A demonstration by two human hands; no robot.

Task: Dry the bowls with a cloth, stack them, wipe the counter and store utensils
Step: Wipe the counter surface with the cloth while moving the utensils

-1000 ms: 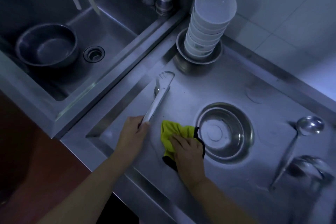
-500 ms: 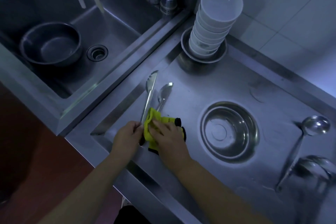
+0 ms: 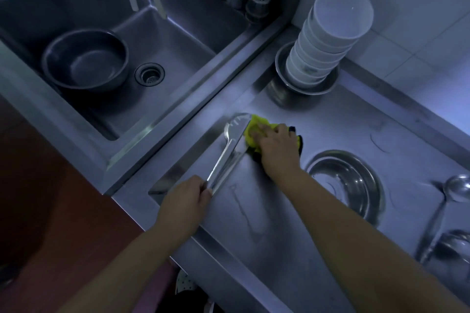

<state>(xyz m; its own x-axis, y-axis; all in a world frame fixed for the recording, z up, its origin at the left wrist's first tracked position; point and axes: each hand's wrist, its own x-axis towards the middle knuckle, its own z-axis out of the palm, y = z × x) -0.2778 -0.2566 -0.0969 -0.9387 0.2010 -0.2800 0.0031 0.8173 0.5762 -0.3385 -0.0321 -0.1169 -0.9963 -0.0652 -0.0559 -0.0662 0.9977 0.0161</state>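
Note:
My left hand (image 3: 184,201) grips the handle ends of a slotted metal spatula (image 3: 239,132) and a spoon (image 3: 227,134), which point away across the steel counter (image 3: 254,211). My right hand (image 3: 278,146) presses a yellow and black cloth (image 3: 254,132) flat on the counter, right beside the spatula's blade. A tall stack of white bowls (image 3: 328,40) stands in a metal bowl (image 3: 305,89) at the back of the counter. A steel bowl (image 3: 348,183) sits on the counter to the right of my right arm.
Two ladles (image 3: 455,188) lie at the counter's right edge. The sink (image 3: 178,40) on the left holds a dark metal pot (image 3: 86,61) beside the drain (image 3: 149,74). Small metal cups and a shaker (image 3: 258,2) line the sink's back ledge. A tiled wall runs behind.
My right hand has slid the cloth from near my left hand forward along the counter to the spatula's blade end. My left hand still holds the utensil handles.

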